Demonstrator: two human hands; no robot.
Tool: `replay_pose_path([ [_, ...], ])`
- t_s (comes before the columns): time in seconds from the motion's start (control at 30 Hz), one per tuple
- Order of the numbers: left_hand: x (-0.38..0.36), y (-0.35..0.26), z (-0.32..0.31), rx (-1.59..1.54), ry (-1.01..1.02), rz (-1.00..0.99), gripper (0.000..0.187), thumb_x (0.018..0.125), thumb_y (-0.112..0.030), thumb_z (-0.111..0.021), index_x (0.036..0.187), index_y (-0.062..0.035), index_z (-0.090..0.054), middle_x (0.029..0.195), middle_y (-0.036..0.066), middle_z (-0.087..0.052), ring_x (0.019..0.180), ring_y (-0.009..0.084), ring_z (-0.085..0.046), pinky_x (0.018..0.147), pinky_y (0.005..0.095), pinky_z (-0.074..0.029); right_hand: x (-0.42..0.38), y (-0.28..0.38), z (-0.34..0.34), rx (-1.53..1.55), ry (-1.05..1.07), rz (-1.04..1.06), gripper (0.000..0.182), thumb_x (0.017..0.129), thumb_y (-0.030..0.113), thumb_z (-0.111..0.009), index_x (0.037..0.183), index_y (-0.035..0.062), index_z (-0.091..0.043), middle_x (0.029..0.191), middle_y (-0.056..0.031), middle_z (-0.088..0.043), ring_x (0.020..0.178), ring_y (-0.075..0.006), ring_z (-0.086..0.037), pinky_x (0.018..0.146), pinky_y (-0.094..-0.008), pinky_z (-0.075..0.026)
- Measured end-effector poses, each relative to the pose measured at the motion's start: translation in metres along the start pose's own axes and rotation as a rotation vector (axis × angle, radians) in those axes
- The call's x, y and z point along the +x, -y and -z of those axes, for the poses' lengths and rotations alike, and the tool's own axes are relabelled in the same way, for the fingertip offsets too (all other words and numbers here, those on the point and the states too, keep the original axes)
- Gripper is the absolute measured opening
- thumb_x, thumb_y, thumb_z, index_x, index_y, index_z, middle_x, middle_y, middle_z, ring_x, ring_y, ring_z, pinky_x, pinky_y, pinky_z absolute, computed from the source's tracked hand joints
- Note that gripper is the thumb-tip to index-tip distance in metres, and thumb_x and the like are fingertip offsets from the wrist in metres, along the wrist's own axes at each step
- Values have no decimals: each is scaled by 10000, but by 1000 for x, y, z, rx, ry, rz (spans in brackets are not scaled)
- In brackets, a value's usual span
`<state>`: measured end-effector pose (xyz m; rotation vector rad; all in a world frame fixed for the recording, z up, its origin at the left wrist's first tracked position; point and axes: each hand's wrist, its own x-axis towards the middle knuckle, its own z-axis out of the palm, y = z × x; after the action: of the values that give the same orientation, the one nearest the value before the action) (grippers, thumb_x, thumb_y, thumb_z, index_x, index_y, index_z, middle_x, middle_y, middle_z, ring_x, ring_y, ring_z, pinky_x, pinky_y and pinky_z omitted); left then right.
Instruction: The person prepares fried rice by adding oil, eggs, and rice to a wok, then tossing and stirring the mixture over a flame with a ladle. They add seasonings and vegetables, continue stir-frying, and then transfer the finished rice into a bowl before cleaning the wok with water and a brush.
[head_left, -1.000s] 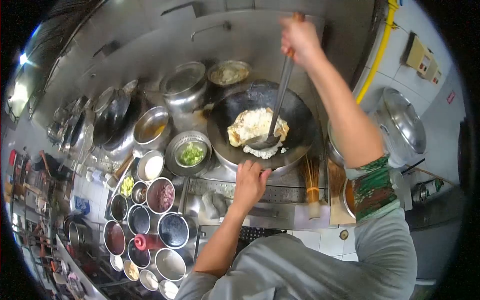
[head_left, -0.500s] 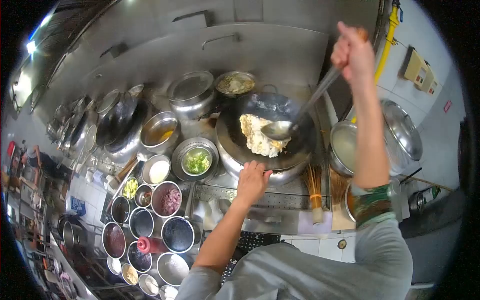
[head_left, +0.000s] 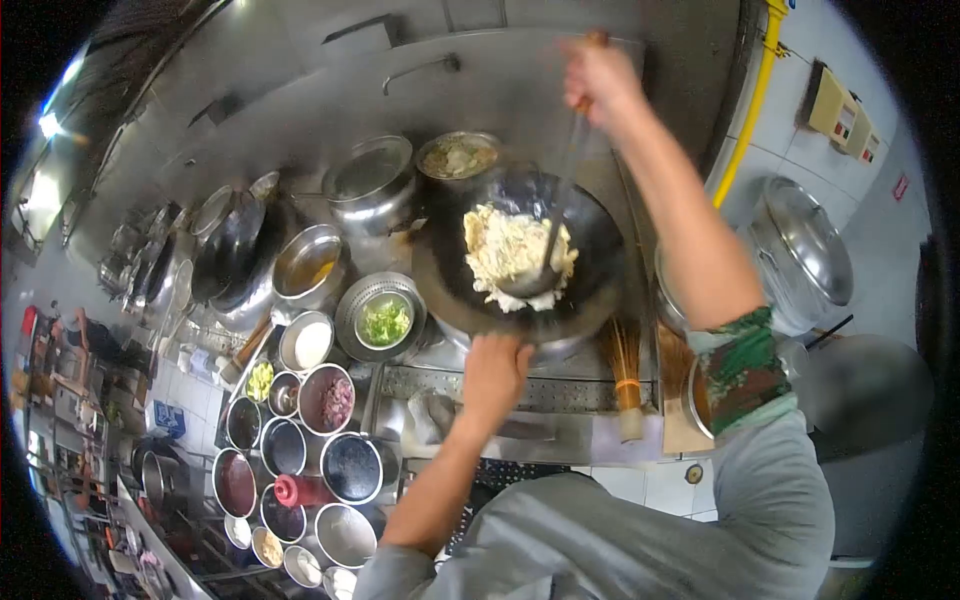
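My right hand point(head_left: 603, 85) is raised high above the stove, its fingers closed round the wooden end of a ladle point(head_left: 565, 175). The ladle slants steeply down, with its bowl in the pale yellow and white food, which looks like egg and rice point(head_left: 500, 245). This food lies in a black wok point(head_left: 597, 250) on the burner. My left hand point(head_left: 497, 378) is closed at the wok's near rim, with its fingertips partly hidden.
A bowl of chopped greens point(head_left: 386, 320) sits in a colander point(head_left: 350, 335) left of the wok. Several seasoning pots surround a red bottle point(head_left: 300, 490). A bamboo brush point(head_left: 627, 385) lies at the right. Behind stand a lidded pot point(head_left: 370, 185) and a full strainer bowl point(head_left: 458, 155).
My right hand has swung left, bringing the ladle nearer upright. The food is more broken up and spread, and the wok's near side has dipped with my left hand.
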<state>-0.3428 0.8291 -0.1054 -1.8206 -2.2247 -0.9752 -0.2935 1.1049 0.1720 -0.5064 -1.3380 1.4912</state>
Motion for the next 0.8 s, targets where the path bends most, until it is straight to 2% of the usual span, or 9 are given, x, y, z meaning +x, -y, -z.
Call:
replay_pose_path([
  [0.03, -4, -24, 27, -71, -75, -16, 208, 856, -183, -708, 780, -40, -576, 799, 156, -541, 750, 366, -499, 679, 460, -401, 2, 15, 6, -4, 17, 30, 199, 919, 176, -637, 790, 92, -510, 542, 56, -341, 444, -87, -333, 423, -270, -319],
  [0.13, 13, -49, 43, -88, -166, -7, 186, 865, -157, -693, 781, -39, -576, 811, 158, -537, 781, 363, -507, 683, 462, -400, -13, 6, -4, 6, 12, 0, 173, 920, 171, -624, 814, 76, -525, 549, 53, -340, 441, -85, -342, 421, -276, -317],
  [0.3, -53, -5, -5, 13, -14, -11, 169, 859, -195, -679, 865, -56, -583, 859, 156, -542, 823, 358, -516, 715, 473, -410, -34, 2, 5, 20, 0, 151, 299, 910, 167, -655, 709, 120, -440, 537, 37, -353, 411, -93, -340, 410, -285, -317],
  [0.4, -79, -30, 28, -57, 1, -28, 184, 840, -194, -696, 825, -54, -578, 843, 161, -531, 830, 372, -512, 717, 468, -410, -39, 19, 28, 113, 52, 176, 352, 912, 190, -668, 674, 125, -418, 525, 30, -357, 411, -95, -342, 412, -285, -311],
  [0.5, -18, -25, 41, -73, -73, -61, 155, 831, -170, -700, 840, -48, -606, 840, 142, -551, 829, 357, -528, 704, 447, -435, -42, 30, 21, 56, 122, 147, 388, 909, 217, -676, 651, 131, -399, 518, 31, -367, 418, -99, -361, 431, -272, -320],
  [0.6, 8, 0, 5, -26, -100, -63, 145, 827, -168, -701, 836, -55, -611, 838, 117, -557, 826, 335, -541, 703, 451, -454, -38, 59, 18, 33, 158, 179, 375, 924, 188, -656, 656, 145, -398, 527, 38, -347, 419, -92, -319, 431, -267, -276],
  [0.63, 13, 8, -3, -30, -112, -73, 129, 829, -167, -701, 852, -62, -629, 843, 103, -562, 823, 329, -553, 687, 456, -468, -41, 64, 20, 34, 173, 229, 404, 897, 225, -691, 635, 136, -397, 506, 41, -355, 415, -94, -353, 428, -270, -316],
  [0.73, 18, 17, -16, -41, 0, -26, 184, 827, -181, -722, 943, -52, -663, 930, 121, -610, 905, 341, -586, 744, 448, -489, -40, 8, 21, 6, -56, 223, 409, 898, 240, -696, 627, 139, -407, 502, 37, -360, 403, -91, -354, 408, -280, -300],
  [0.8, 20, 13, 2, -111, -86, -38, 249, 824, -189, -740, 1015, -45, -671, 1010, 137, -631, 986, 346, -595, 821, 439, -487, -16, -49, 27, 23, 206, 197, 376, 892, 229, -703, 636, 135, -445, 506, 18, -410, 382, -105, -389, 375, -290, -309],
])
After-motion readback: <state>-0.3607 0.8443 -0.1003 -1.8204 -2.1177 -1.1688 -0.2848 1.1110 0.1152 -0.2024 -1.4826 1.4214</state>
